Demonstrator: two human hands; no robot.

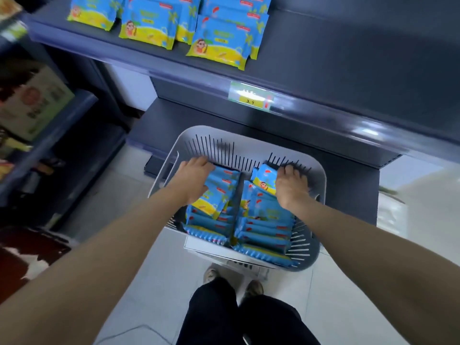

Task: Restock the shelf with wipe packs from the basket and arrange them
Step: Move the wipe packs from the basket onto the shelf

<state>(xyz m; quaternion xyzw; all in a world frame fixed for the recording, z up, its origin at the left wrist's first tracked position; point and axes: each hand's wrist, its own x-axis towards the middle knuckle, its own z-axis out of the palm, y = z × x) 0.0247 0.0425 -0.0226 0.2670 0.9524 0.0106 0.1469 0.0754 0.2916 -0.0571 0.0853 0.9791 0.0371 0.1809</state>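
A pale grey slotted basket [249, 138] stands on the floor below the shelf, holding two rows of blue-and-yellow wipe packs. My left hand [193, 174] grips the far pack of the left row [219, 192], fingers curled over its top edge. My right hand [291, 184] grips the far pack of the right row [265, 176], which is tilted up. Several matching wipe packs [219, 41] lie on the dark shelf [348, 58] above, toward its left side.
A price tag [250, 95] is clipped to the shelf's front edge. A lower dark shelf [174, 120] sits behind the basket. Boxes [32, 100] fill the shelving at the left. My legs and shoes [234, 307] stand on the tiled floor just behind the basket.
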